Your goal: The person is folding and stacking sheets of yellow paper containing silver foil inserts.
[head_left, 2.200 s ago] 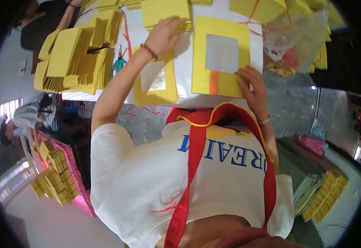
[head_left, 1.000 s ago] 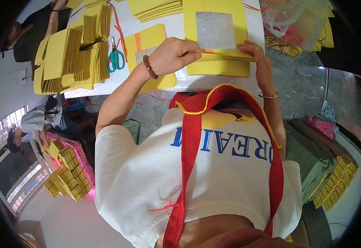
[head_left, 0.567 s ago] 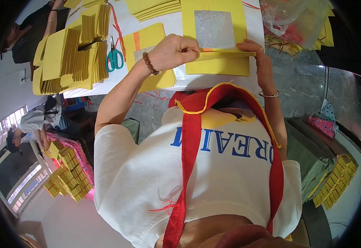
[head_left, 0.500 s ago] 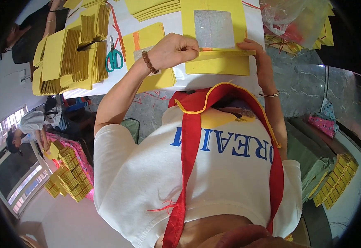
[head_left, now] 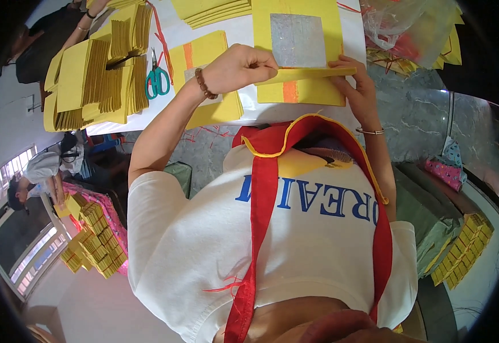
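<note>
A yellow paper sheet (head_left: pixel 336 34) with a silver square (head_left: pixel 298 41) lies before me on the white tabletop. Its near part is raised in a narrow fold (head_left: pixel 312 73) running left to right. My left hand (head_left: pixel 243 67) is closed on the fold's left end, fingers curled. At the right end, my right hand (head_left: pixel 359 86) grips the fold, fingers on the far side and thumb on the near side. Nearer me lies yellow paper with an orange band (head_left: pixel 290 91). More yellow sheets (head_left: pixel 212 48) with an orange strip lie partly hidden behind my left wrist.
Green-handled scissors (head_left: pixel 157 82) and red ties (head_left: pixel 162 37) lie left of the sheets. Stacks of folded yellow paper (head_left: pixel 89 74) stand at the table's left. A clear plastic bag (head_left: pixel 398 26) sits at right. Another person (head_left: pixel 49 171) works at left beside yellow bundles (head_left: pixel 96 234).
An orange band now shows on the paper nearer me, below the fold. My right thumb has shifted inward along the fold. Another person's hand has come further in at the upper left.
</note>
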Motion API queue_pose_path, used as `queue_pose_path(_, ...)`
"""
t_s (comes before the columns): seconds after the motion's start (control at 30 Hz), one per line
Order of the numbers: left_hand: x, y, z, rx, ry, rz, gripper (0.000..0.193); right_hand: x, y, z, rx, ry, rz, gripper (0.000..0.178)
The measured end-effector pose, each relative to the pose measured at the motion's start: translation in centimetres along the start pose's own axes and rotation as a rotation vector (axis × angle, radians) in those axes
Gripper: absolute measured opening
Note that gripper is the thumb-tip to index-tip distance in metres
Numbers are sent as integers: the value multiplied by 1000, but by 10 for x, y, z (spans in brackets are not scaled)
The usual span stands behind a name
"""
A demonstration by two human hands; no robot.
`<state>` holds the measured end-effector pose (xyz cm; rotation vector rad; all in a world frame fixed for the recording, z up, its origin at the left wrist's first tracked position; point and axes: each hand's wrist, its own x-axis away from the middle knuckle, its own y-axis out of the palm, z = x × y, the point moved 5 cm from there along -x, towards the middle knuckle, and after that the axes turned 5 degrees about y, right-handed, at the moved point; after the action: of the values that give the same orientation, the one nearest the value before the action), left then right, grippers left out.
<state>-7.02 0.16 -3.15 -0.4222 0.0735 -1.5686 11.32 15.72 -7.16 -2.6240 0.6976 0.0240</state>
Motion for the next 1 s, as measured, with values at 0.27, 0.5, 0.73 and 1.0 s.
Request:
queue_pose_path(0.27,14,5,3,-913,408,324,53,1,3,18,-291,144,110,22)
queue_pose_path(0.5,29,7,31,-1048,529,456,53,1,-7,-42,238,-266,173,32)
queue_pose_path(0.73,43,21,23,-587,367,366,21,17,4,-45,360,-259,-128,29)
queue_pose_path(1.0,13,4,-41,91,-12,595,38,1,11,-26,-225,267,246,32)
